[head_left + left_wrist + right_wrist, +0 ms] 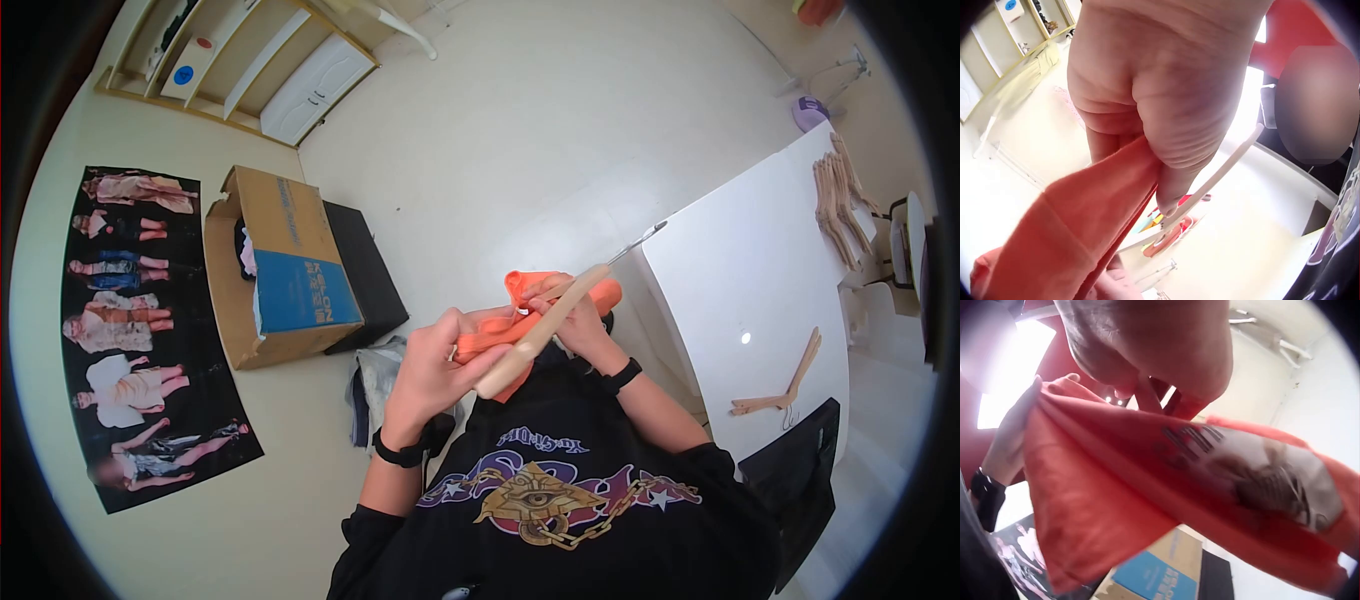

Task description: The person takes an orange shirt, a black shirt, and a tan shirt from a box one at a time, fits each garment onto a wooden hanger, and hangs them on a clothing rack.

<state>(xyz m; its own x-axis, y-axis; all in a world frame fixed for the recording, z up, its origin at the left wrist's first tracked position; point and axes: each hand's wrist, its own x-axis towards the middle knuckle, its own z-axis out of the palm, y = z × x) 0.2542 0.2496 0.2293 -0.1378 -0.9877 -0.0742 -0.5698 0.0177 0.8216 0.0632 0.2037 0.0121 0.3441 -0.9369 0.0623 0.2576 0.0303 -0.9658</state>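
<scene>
Orange garment (1138, 484) between left fingers (1105, 147), right fingers (548, 289) seemingly gripping it.

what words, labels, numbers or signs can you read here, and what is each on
"KELON": box; its other print is too small to read surely
"Yu-Gi-Oh": black shirt, upside down in the head view; its bigger lettering is unclear behind the design
Orange garment: print too blurred to read
Blue disc, purple object: marks too small to read

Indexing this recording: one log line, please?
left hand: grips orange garment | right hand: also grips it | wooden hanger: hook pointing forward-right
</scene>
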